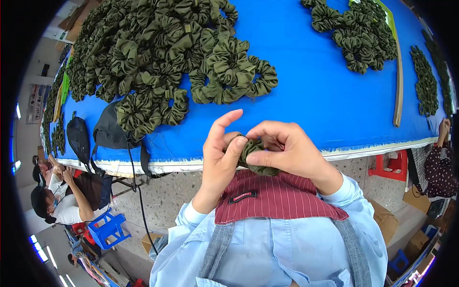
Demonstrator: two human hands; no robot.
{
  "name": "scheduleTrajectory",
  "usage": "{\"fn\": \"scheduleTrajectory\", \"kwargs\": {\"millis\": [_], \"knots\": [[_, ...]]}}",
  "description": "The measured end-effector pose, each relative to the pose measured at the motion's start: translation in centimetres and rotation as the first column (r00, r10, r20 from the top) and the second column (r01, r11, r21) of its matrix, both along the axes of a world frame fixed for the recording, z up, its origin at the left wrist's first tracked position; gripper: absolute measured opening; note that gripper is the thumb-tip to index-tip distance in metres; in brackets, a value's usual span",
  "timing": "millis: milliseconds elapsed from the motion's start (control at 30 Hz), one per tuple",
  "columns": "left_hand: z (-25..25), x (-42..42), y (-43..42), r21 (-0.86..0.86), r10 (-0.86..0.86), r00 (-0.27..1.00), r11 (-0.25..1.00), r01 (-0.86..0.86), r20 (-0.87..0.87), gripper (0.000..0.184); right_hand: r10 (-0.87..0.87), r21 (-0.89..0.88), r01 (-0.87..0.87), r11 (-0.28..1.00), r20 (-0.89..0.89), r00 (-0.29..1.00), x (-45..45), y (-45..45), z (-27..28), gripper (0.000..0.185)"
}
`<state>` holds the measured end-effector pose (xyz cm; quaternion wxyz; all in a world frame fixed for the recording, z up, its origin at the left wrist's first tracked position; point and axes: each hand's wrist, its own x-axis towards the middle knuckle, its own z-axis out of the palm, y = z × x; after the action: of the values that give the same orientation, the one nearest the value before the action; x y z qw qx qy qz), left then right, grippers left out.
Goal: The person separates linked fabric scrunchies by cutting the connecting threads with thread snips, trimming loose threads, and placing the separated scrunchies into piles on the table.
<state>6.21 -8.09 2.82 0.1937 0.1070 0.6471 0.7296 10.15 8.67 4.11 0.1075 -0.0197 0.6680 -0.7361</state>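
Note:
Between my two hands, just in front of the red striped apron, is a dark green scrunchie [260,168]. My left hand [221,158] pinches its left side between thumb and fingers, with the index finger raised. On its right side, my right hand [294,150] grips the gathered fabric with thumb and curled fingers. Part of the scrunchie is hidden behind the fingers. Beyond my hands, a large heap of matching green scrunchies [158,52] covers the left of the blue table [306,95].
A smaller pile of scrunchies [366,36] lies at the far right beside a wooden strip [398,91]. A black bag [109,125] with a cord sits at the table's left edge. People sit at both sides, near a blue stool [109,229] and a red stool [389,165].

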Motion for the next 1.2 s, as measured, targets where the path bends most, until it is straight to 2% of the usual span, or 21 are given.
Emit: {"fn": "scheduleTrajectory", "kwargs": {"millis": [67, 167, 233, 300, 333, 400, 467, 500, 533, 567, 633, 667, 733, 833, 900, 933, 967, 1000, 1067, 1167, 1200], "knots": [[-0.7, -0.3, 0.3, 0.120, 0.030, 0.991, 0.992, -0.046, 0.130, 0.044, 0.015, 0.022, -0.017, 1.000, 0.054, 0.998, -0.1, 0.1, 0.2, 0.027], [-0.4, -0.7, -0.1, 0.096, -0.003, 0.989, 0.995, -0.011, 0.147, 0.042, 0.080, 0.030, -0.084, 0.996, 0.104, 0.991, 0.3, 0.8, -1.0, 0.021], [0.5, -1.7, -0.8, 0.059, 0.226, 0.943, 0.967, -0.248, 0.245, 0.039, 0.150, 0.024, -0.156, 0.988, 0.156, 0.976, 0.8, 1.3, -1.8, 0.015], [1.3, -3.7, -3.1, 0.494, 0.117, 0.910, 0.809, -0.320, 0.398, 0.032, 0.117, -0.017, -0.116, 0.993, 0.142, 0.983, 1.2, 2.2, -1.9, 0.012], [1.0, -3.7, -2.7, 0.497, 0.117, 0.912, 0.808, -0.318, 0.392, 0.032, 0.087, -0.053, -0.081, 0.995, 0.132, 0.987, 1.5, 2.8, -1.8, 0.009], [0.2, -3.1, -0.6, 0.170, 0.081, 0.973, 0.978, -0.119, 0.216, 0.026, 0.026, -0.128, -0.010, 0.992, 0.121, 0.992, 1.9, 3.5, -1.7, 0.003], [0.3, -3.0, 1.9, -0.209, -0.095, 0.986, 0.976, 0.065, -0.138, 0.021, -0.166, -0.021, 0.168, 0.986, 0.067, 0.984, 0.8, 4.9, -0.4, 0.006], [0.3, -4.0, 2.8, -0.208, -0.095, 0.986, 0.976, 0.064, -0.140, 0.021, -0.336, 0.010, 0.337, 0.942, -0.051, 0.941, 0.3, 6.1, 0.0, 0.006], [0.2, -5.3, 3.8, -0.252, -0.042, 0.906, 0.965, -0.072, -0.421, 0.020, -0.487, 0.021, 0.497, 0.868, -0.171, 0.857, -0.1, 7.6, 0.3, 0.006], [0.2, -6.3, 4.4, -0.252, -0.009, 0.744, 0.944, -0.215, -0.668, 0.021, -0.665, -0.021, 0.683, 0.730, -0.253, 0.703, -0.5, 9.5, 0.6, 0.005], [0.0, -7.1, 4.5, -0.266, -0.001, 0.763, 0.937, -0.225, -0.647, 0.022, -0.909, -0.134, 0.910, 0.392, -0.210, 0.361, -1.3, 13.8, 1.6, 0.010], [-0.3, -7.5, 4.4, -0.279, 0.008, 0.782, 0.932, -0.233, -0.623, 0.023, -0.908, -0.136, 0.909, 0.393, -0.214, 0.360, -1.9, 14.1, 1.7, 0.010], [-1.1, -8.4, 4.3, -0.301, 0.029, 0.816, 0.922, -0.245, -0.577, 0.024, -0.953, -0.242, 0.942, 0.232, -0.250, 0.170, -2.6, 14.6, 2.0, 0.014], [-2.5, -9.3, 3.6, -0.343, 0.073, 0.867, 0.899, -0.271, -0.493, 0.027, -0.857, -0.109, 0.851, 0.514, -0.100, 0.505, -1.5, 12.6, -0.2, 0.015], [-3.0, -9.3, 2.8, -0.387, 0.097, 0.900, 0.879, -0.278, -0.426, 0.028, -0.777, -0.110, 0.769, 0.630, -0.065, 0.627, -1.5, 9.8, -1.6, 0.013], [-2.0, -8.3, 2.2, -0.151, 0.185, 0.949, 0.962, -0.228, -0.254, 0.029, -0.740, -0.107, 0.733, 0.672, -0.055, 0.670, -1.4, 8.4, -2.0, 0.012], [-0.9, -7.0, 1.5, 0.106, 0.221, 0.973, 0.971, -0.214, -0.064, 0.029, -0.701, -0.107, 0.694, 0.712, -0.047, 0.712, -1.5, 7.1, -2.1, 0.011], [-1.1, -6.0, 0.7, 0.101, 0.230, 0.971, 0.970, -0.223, -0.063, 0.029, -0.695, -0.109, 0.688, 0.718, -0.042, 0.718, -1.5, 5.9, -2.0, 0.011], [-2.0, -3.8, -0.6, 0.419, 0.087, 0.987, 0.898, -0.138, 0.138, 0.028, -0.542, -0.098, 0.535, 0.839, -0.068, 0.838, -1.6, 3.5, -1.8, 0.009], [-4.2, -0.6, -1.1, 0.537, -0.005, 0.981, 0.838, -0.101, 0.192, 0.030, -0.414, -0.094, 0.406, 0.909, -0.092, 0.906, -1.6, 0.4, -2.4, 0.010], [-5.0, 0.3, -1.2, 0.586, -0.056, 0.967, 0.804, -0.102, 0.247, 0.030, -0.345, -0.019, 0.345, 0.938, -0.116, 0.931, -1.3, -0.4, -2.8, 0.012]]}}
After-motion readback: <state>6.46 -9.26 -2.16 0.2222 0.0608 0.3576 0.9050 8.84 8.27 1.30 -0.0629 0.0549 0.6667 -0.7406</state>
